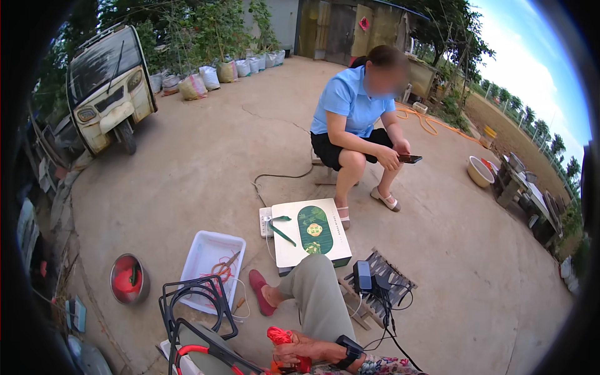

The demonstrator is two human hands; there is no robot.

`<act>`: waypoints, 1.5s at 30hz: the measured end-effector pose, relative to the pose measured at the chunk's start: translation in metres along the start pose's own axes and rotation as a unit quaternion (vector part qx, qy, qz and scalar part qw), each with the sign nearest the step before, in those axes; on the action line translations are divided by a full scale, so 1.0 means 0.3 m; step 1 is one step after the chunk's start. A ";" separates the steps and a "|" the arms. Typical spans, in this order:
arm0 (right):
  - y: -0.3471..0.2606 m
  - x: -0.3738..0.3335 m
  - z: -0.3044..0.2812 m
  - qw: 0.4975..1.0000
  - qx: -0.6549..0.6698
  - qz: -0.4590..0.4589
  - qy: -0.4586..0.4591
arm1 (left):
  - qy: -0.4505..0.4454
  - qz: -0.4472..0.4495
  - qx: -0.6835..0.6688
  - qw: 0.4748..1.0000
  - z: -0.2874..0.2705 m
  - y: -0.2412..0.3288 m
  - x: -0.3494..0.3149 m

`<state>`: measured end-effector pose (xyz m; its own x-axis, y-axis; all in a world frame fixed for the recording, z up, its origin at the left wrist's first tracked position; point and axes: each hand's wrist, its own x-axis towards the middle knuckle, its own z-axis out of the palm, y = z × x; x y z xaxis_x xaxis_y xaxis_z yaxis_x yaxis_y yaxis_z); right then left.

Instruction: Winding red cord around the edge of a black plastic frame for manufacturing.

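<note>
Right hand (299,355), at bottom edge by the knee, is clamped on a red bundle (279,336); left hand is out of frame. White tray (212,265) and metal bowl (129,279) lie on the concrete ground to the left.

yarn (279,336): red | tray (203,250): white | box (310,231): white, green oval | bowl (129,279): possibly steel, red contents

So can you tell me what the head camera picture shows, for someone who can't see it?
At the bottom edge, a hand with a dark wrist strap holds a red bundle above the wearer's bent knee in a concrete yard. Ahead lie a white box with a green oval and a white tray, and a person in a blue shirt sits looking at a phone.
</note>
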<state>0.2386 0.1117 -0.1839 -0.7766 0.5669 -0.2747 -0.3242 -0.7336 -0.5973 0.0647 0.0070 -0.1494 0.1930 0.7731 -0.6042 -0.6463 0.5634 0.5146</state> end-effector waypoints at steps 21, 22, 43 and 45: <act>-0.093 0.027 0.080 0.991 -0.123 -0.035 0.035 | 0.042 -0.001 0.101 0.994 0.004 -0.003 0.041; -0.101 0.025 0.088 0.986 -0.161 -0.020 0.034 | 0.028 -0.001 0.111 0.993 0.005 0.000 0.040; -0.086 0.061 -0.050 0.993 -0.050 -0.061 0.093 | 0.022 0.110 0.178 0.978 -0.073 0.094 -0.046; -0.081 0.059 -0.028 0.993 -0.052 -0.064 0.080 | 0.029 0.109 0.204 0.972 -0.040 0.140 -0.096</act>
<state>0.2374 0.1427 -0.1806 -0.6347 0.7109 -0.3031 -0.3497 -0.6139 -0.7077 0.0232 0.0051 -0.1176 0.0344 0.8761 -0.4808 -0.3175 0.4658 0.8260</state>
